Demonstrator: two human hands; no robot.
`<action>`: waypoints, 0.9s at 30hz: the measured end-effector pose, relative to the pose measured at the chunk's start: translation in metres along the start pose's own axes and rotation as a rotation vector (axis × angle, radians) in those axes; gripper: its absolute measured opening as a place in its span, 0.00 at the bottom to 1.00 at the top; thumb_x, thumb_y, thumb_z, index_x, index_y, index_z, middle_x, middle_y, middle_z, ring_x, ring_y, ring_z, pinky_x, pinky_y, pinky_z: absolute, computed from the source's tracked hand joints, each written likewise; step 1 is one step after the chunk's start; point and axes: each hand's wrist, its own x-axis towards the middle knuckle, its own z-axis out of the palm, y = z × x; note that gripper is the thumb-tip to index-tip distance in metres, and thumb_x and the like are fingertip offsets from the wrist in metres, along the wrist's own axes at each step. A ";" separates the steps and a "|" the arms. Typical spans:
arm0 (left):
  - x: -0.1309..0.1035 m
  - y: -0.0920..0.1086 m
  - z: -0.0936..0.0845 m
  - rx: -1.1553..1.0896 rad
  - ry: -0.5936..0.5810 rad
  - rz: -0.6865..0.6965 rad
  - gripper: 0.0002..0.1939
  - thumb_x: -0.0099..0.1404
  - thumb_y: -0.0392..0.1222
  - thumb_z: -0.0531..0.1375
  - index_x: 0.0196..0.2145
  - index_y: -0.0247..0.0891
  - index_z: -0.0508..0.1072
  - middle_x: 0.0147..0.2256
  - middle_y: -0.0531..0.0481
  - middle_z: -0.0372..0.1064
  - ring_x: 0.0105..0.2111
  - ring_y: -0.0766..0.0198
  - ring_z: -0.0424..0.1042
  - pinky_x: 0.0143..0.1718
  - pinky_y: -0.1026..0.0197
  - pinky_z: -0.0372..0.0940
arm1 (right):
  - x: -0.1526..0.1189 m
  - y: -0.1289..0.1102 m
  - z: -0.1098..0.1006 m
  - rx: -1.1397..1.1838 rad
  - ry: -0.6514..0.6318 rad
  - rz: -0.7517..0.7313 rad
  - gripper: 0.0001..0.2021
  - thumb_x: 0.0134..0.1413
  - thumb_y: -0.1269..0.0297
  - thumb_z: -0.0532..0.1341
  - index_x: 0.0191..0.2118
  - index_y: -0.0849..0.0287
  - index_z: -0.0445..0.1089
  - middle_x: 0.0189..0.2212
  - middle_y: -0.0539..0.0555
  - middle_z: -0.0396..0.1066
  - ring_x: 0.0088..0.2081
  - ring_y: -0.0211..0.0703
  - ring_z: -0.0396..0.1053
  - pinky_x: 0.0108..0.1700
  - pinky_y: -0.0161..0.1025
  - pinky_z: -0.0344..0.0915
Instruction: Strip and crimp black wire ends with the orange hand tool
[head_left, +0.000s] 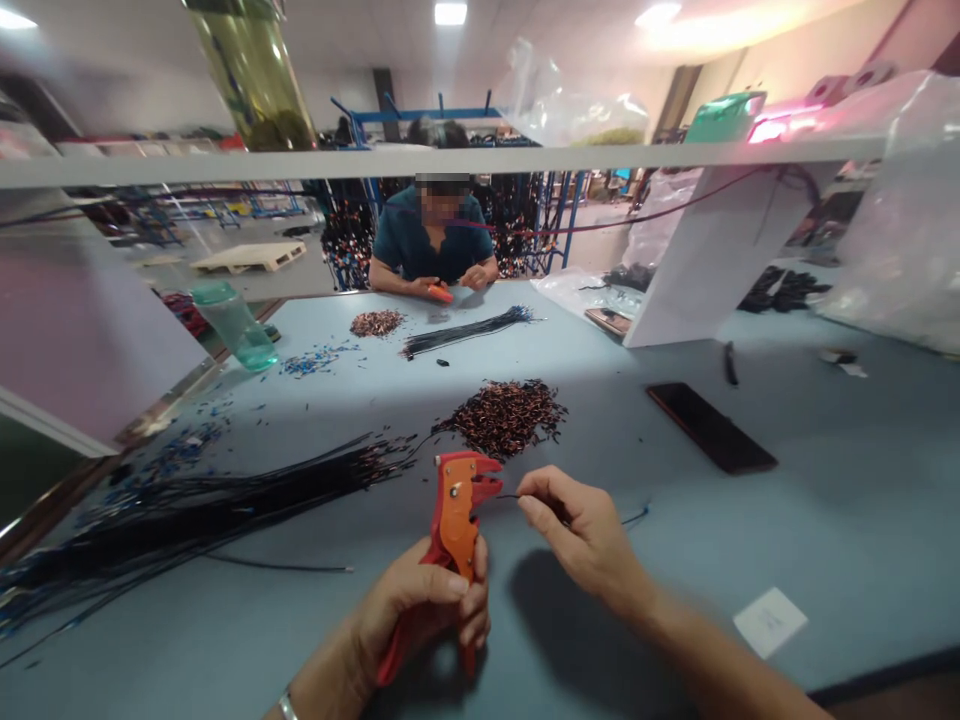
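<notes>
My left hand (431, 600) is wrapped around the handles of a red and orange wire stripper (456, 510), held upright with its jaws facing right. Between thumb and forefinger, my right hand (581, 530) pinches a thin black wire (508, 496). One end of that wire points at the stripper's jaws; whether it touches them I cannot tell. Its other end, with a blue tip (641, 514), sticks out behind my right hand. A heap of short black and copper scraps (506, 415) lies just beyond the stripper. To the left stretches a long bundle of black wires (247, 510).
Across the table a person (433, 235) holds an orange-red tool, near another wire bundle (472, 330). A black phone (711, 427) and a white paper square (770, 622) lie on the right. A green bottle (236, 325) stands at left. A shelf (480, 160) spans overhead.
</notes>
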 end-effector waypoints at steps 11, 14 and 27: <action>0.000 -0.004 -0.001 -0.010 -0.021 -0.035 0.12 0.49 0.36 0.61 0.33 0.32 0.69 0.22 0.52 0.64 0.21 0.66 0.66 0.30 0.58 0.61 | -0.002 0.001 -0.001 -0.046 0.017 -0.067 0.08 0.59 0.63 0.54 0.30 0.58 0.65 0.20 0.45 0.59 0.21 0.35 0.57 0.25 0.32 0.56; 0.000 -0.005 -0.001 -0.001 -0.036 -0.047 0.12 0.49 0.36 0.61 0.33 0.32 0.69 0.22 0.52 0.64 0.20 0.65 0.66 0.28 0.59 0.61 | -0.002 0.003 -0.001 -0.053 0.044 -0.068 0.08 0.59 0.62 0.54 0.31 0.58 0.65 0.20 0.46 0.60 0.22 0.35 0.58 0.24 0.31 0.57; -0.001 -0.006 0.001 -0.003 -0.018 -0.076 0.13 0.48 0.36 0.62 0.33 0.32 0.69 0.21 0.52 0.64 0.20 0.65 0.66 0.28 0.59 0.61 | -0.003 -0.004 -0.004 -0.181 0.087 -0.176 0.07 0.58 0.67 0.55 0.30 0.59 0.66 0.18 0.44 0.60 0.20 0.33 0.57 0.24 0.30 0.55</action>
